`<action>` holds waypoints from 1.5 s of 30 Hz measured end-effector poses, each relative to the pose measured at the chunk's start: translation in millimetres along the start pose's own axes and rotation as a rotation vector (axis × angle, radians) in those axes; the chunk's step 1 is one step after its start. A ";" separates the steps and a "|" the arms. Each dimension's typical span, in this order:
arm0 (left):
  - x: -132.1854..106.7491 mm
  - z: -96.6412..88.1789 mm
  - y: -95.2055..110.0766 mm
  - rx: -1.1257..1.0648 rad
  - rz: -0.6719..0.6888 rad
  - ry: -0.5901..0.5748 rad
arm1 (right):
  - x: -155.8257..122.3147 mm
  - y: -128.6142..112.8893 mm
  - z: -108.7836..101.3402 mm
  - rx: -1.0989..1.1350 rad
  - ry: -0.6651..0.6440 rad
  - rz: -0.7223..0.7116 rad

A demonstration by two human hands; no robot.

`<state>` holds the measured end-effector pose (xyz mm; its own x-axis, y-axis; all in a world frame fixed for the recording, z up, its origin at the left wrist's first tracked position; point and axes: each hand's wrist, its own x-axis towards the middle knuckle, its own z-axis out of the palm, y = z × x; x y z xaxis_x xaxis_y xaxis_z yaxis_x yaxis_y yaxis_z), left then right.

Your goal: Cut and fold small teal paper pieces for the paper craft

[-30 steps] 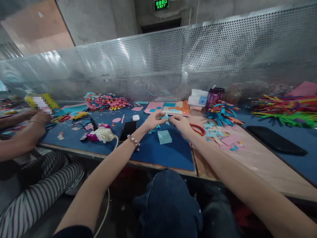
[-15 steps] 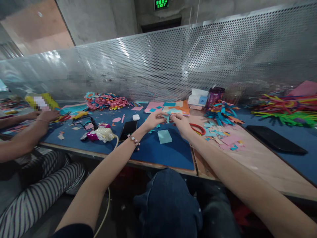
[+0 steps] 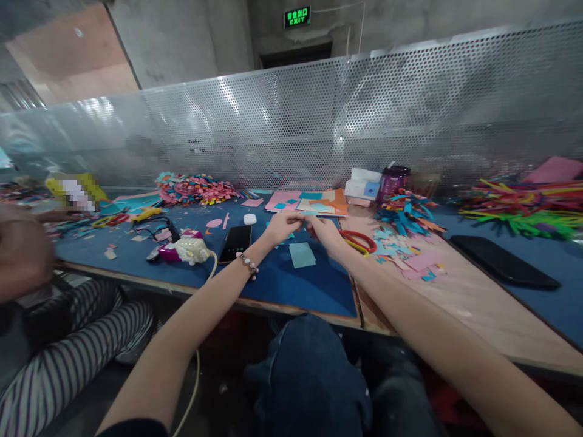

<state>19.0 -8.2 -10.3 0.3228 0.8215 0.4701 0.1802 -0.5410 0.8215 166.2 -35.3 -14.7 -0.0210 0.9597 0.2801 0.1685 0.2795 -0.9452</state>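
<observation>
While green sign (image 3: 297, 17) reads EXIT, left hand (image 3: 283, 223), right hand (image 3: 324, 229), fingertips pinched together over blue mat (image 3: 296, 285).

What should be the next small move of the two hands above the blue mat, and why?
Probably lower both hands onto the blue felt mat, beside the light blue paper square. The left hand and right hand meet fingertip to fingertip above it; what they pinch is too small to tell. The flat mat could steady such fine work.
</observation>
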 end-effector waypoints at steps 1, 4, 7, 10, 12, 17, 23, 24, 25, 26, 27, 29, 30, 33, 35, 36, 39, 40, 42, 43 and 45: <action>-0.4 0.2 0.4 -0.009 -0.009 -0.013 | -0.8 -1.9 0.1 0.034 0.004 0.034; -1.2 -0.4 1.2 -0.062 -0.008 -0.067 | -3.3 -5.1 -1.3 0.078 0.003 0.079; -1.6 -2.0 2.7 -0.138 -0.012 -0.069 | -4.0 -2.7 -3.0 0.042 -0.013 0.058; -1.3 -2.9 3.8 -0.213 -0.065 -0.051 | -1.6 3.8 -3.2 -0.044 0.001 -0.010; -0.8 -2.7 3.6 -0.246 -0.101 -0.043 | 0.9 8.0 -2.8 -0.118 0.021 -0.065; -0.7 -1.8 1.6 -0.272 -0.145 -0.042 | 4.0 9.9 -2.9 -0.263 0.036 -0.112; -1.7 -2.1 0.9 -0.285 -0.154 -0.033 | 1.0 4.8 -3.1 -0.385 0.059 -0.133; -1.7 -2.2 1.1 -0.285 -0.145 -0.022 | 0.6 4.9 -2.5 -0.394 0.072 -0.137; -1.7 -2.4 1.6 -0.287 -0.135 -0.011 | 0.4 5.3 -1.7 -0.392 0.089 -0.142; -1.7 -2.4 2.2 -0.293 -0.127 -0.001 | 0.3 6.1 -0.6 -0.376 0.113 -0.150; -1.8 -2.4 2.9 -0.305 -0.124 0.008 | 0.6 7.2 0.6 -0.348 0.136 -0.161; -2.4 -1.8 4.5 -0.337 -0.132 0.018 | 1.7 9.8 3.0 -0.276 0.164 -0.189; -2.9 -1.2 5.3 -0.354 -0.143 0.023 | 2.5 11.1 4.0 -0.243 0.167 -0.203; -4.8 0.9 6.8 -0.387 -0.190 0.017 | 4.9 13.7 5.2 -0.176 0.161 -0.254; -6.0 1.9 7.5 -0.385 -0.213 -0.017 | 5.5 14.0 4.8 -0.157 0.153 -0.282; -6.4 2.1 7.6 -0.373 -0.219 -0.039 | 5.4 13.8 4.5 -0.152 0.147 -0.286; -6.2 1.7 7.3 -0.338 -0.199 -0.057 | 3.9 12.4 4.2 -0.138 0.148 -0.261; -6.0 1.5 6.9 -0.335 -0.187 -0.043 | 3.2 11.8 4.4 -0.132 0.153 -0.254; -5.5 1.5 6.0 -0.341 -0.176 -0.018 | 1.9 10.5 4.8 -0.115 0.157 -0.247; -5.4 1.5 5.7 -0.348 -0.178 -0.017 | 1.4 9.7 4.8 -0.100 0.152 -0.247; -5.5 1.7 6.0 -0.369 -0.186 -0.041 | 0.5 7.9 3.7 -0.067 0.140 -0.239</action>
<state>19.8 -16.3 -8.6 0.3544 0.8873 0.2952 -0.1032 -0.2767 0.9554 163.9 -32.5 -22.7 0.0677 0.8525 0.5184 0.2396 0.4905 -0.8379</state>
